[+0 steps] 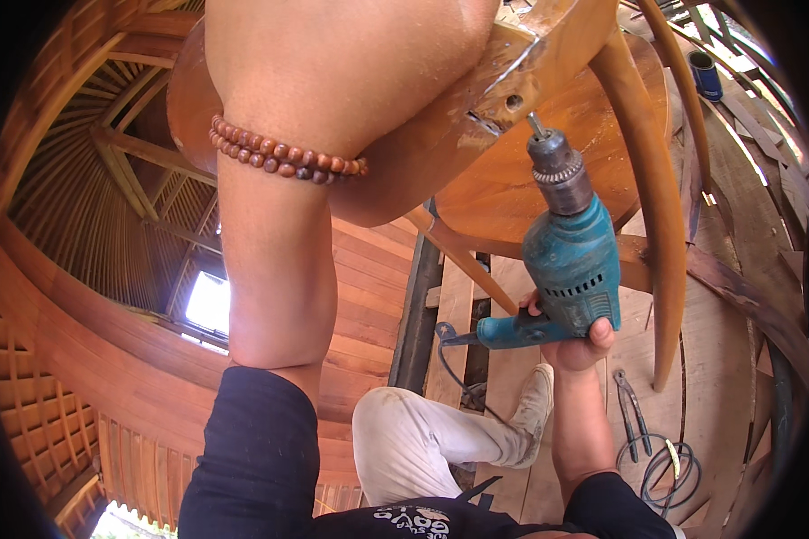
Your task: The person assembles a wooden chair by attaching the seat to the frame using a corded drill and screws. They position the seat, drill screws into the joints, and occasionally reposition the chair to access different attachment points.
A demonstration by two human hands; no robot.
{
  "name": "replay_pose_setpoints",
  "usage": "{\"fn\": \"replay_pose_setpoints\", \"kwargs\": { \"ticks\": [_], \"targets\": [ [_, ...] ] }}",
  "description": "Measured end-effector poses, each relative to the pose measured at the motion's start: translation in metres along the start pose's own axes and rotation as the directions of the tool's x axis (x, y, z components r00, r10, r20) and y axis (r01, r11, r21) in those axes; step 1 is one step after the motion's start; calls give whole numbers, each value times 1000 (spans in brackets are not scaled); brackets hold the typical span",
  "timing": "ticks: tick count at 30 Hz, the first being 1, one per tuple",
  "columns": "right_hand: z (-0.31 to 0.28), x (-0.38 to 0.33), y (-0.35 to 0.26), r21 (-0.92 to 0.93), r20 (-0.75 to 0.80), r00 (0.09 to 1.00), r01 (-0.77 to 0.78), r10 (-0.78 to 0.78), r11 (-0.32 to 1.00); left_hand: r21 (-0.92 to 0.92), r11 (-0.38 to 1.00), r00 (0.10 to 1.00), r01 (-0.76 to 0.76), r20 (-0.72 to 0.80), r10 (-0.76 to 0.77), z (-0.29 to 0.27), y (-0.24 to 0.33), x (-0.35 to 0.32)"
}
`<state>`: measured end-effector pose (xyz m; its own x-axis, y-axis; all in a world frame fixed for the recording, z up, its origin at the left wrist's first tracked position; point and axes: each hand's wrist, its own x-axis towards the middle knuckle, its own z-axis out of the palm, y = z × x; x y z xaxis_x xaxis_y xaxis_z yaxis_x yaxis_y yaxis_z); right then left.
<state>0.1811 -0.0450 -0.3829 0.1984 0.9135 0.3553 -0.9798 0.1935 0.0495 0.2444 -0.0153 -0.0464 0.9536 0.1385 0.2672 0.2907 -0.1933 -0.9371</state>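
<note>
Right hand of mine grips closed the handle of the teal drill, its bit at a hole in the wooden chair frame. My left hand, with bead bracelet, presses this frame; its fingers are hidden.

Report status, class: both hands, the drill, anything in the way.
Left hand braces wooden chair. Right hand grips teal drill, bit at chair joint. Pliers and wire coil on floor, clear of work.

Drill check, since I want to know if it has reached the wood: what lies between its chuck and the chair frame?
Only the thin drill bit, running from the chuck toward the chair frame, head view.
</note>
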Motion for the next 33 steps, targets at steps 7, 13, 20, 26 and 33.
{"fn": "replay_pose_setpoints", "kwargs": {
  "ticks": [7, 13, 20, 26, 33],
  "targets": [
    [-8, 4, 4, -18, -6, 999, 43, -43, 999, -31, 1000, 976, 3, 217, 4, -3, -11, 7],
    [-10, 7, 5, -7, 7, 999, 47, -46, 999, 93, 996, 995, -17, 99, 8, 1, -9, 3],
    [-13, 8, 7, 23, 24, 999, 32, -33, 999, 110, 994, 997, 8, 70, -16, -4, 3, 4],
    [-12, 9, 4, -22, 23, 999, 48, -48, 999, 84, 992, 960, 96, 256, -115, -6, -2, 4],
    [-17, -2, -3, -112, -49, 991, 116, -122, 987, 53, 994, 924, 96, 366, -109, -10, -16, -1]
  ]
}}
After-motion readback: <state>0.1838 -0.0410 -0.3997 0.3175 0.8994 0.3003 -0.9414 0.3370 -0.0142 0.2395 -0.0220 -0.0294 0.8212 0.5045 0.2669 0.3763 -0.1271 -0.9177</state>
